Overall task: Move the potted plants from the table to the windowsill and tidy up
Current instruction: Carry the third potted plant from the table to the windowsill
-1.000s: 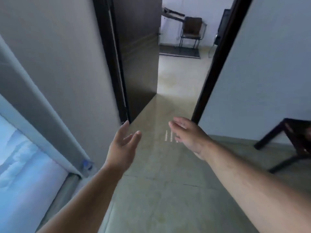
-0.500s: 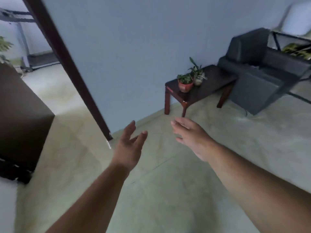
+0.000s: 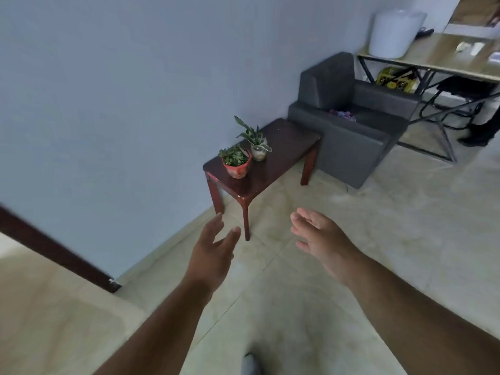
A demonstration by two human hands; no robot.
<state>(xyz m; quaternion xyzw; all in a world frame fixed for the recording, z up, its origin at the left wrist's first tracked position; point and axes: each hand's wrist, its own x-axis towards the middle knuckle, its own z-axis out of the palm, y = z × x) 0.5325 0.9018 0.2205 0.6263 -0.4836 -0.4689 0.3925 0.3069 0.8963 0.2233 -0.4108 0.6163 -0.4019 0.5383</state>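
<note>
Two potted plants stand touching near the table's (image 3: 286, 142) left end: red pot (image 3: 237, 169) nearer the edge, pale pot (image 3: 258, 152) behind. Left hand (image 3: 213, 253) and right hand (image 3: 320, 239) hover empty, fingers spread, above the floor (image 3: 405, 226).

A grey armchair (image 3: 349, 125) is sitting against the wall, a white bin (image 3: 392, 33) is standing on a desk (image 3: 438, 58) behind it.
</note>
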